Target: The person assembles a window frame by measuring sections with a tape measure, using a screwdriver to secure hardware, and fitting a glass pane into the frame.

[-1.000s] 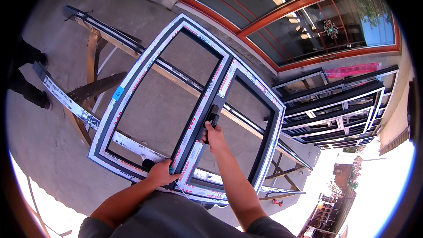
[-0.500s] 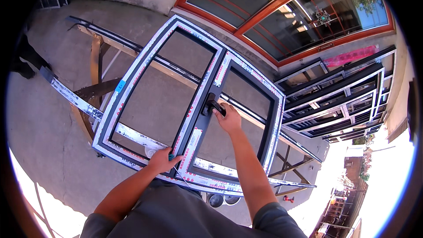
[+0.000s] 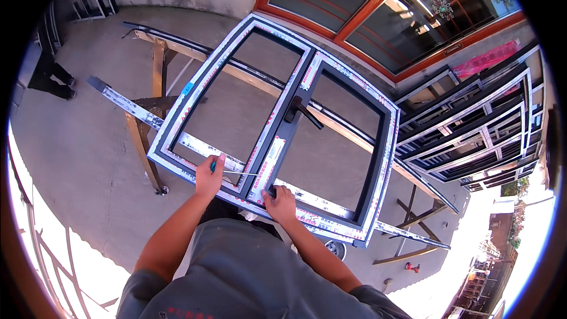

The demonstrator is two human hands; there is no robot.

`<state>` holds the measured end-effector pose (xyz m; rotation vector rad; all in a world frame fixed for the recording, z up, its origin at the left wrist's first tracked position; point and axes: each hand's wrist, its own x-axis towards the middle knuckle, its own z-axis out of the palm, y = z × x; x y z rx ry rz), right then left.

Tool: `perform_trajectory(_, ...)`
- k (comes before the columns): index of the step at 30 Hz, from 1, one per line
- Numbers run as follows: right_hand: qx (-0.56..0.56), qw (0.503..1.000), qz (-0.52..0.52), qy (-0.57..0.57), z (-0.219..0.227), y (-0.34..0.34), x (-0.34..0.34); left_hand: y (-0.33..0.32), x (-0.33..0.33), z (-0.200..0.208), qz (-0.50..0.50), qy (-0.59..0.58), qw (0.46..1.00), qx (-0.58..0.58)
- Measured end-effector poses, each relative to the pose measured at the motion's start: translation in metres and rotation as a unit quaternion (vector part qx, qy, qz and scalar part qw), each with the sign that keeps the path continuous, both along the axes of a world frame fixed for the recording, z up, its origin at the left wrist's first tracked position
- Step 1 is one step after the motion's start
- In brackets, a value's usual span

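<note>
A dark window frame point(image 3: 348, 223) with two openings lies across the supports, its faces covered in white printed protective film. My left hand point(image 3: 209, 178) is closed around the teal handle of a screwdriver point(image 3: 239, 172), whose thin shaft points right across the middle bars. At the near end of the right sash point(image 3: 331, 71), my right hand point(image 3: 280, 203) is closed with its fingertips at a small dark piece point(image 3: 272, 191), too covered to identify. Farther up the sash's left bar, a black window handle point(image 3: 310, 115) sticks out toward the right, untouched by either hand.
Wooden trestles point(image 3: 158, 74) with long bars carry the frame. More window frames point(image 3: 472, 124) lean at the right wall, beside a red-framed window point(image 3: 390, 77). A person's dark-clothed legs point(image 3: 52, 77) show far left. A red tool point(image 3: 411, 267) lies on the floor.
My right hand has let go of the window handle and moved down to the near end of the sash. My left hand has lifted slightly, turning the screwdriver's shaft to point right.
</note>
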<state>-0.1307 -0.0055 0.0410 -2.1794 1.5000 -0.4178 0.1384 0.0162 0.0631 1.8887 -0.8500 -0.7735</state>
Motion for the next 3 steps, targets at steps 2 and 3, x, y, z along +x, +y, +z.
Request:
perform_trajectory(2,0.192,0.98,-0.002,0.053,0.008,-0.024,-0.001,0.019,0.01,0.008,0.028,0.003,1.0,0.001)
perform_trajectory(3,0.193,0.98,-0.005,0.042,0.008,-0.016,0.002,0.025,0.013,0.013,0.023,-0.006,1.0,0.002)
